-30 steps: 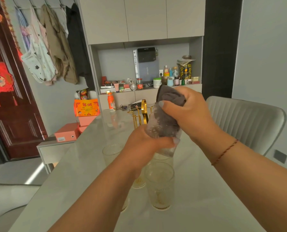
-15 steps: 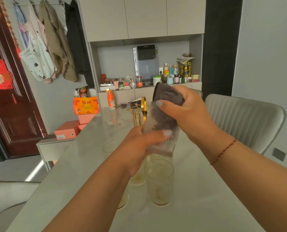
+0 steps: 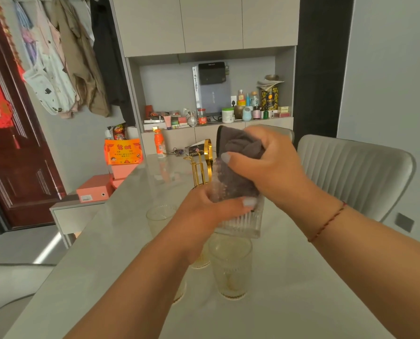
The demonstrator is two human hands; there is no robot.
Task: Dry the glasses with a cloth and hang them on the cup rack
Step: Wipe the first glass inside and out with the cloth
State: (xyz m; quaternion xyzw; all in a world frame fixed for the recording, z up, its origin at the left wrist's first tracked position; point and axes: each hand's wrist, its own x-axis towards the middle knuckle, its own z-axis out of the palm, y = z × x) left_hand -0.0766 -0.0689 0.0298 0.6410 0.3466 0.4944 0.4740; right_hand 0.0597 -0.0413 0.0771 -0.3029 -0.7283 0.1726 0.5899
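Your left hand (image 3: 204, 211) grips a ribbed glass (image 3: 240, 221) raised above the bench (image 3: 302, 289), while your right hand (image 3: 265, 162) clutches the grey cloth (image 3: 238, 167) stuffed into its mouth. More glasses (image 3: 231, 265) stand below, one just under the held glass. The gold cup rack (image 3: 201, 165) stands behind your hands.

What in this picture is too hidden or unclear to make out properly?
- Gold cup rack, head view: the hands and grey cloth cover its right side, so any hung glasses cannot be seen.
- Held glass: its upper part is hidden by the left hand, the cloth and the right hand.
- Glasses on the table: the left forearm covers some, so their count is unclear.
- Shelf bottle labels: too small to read.
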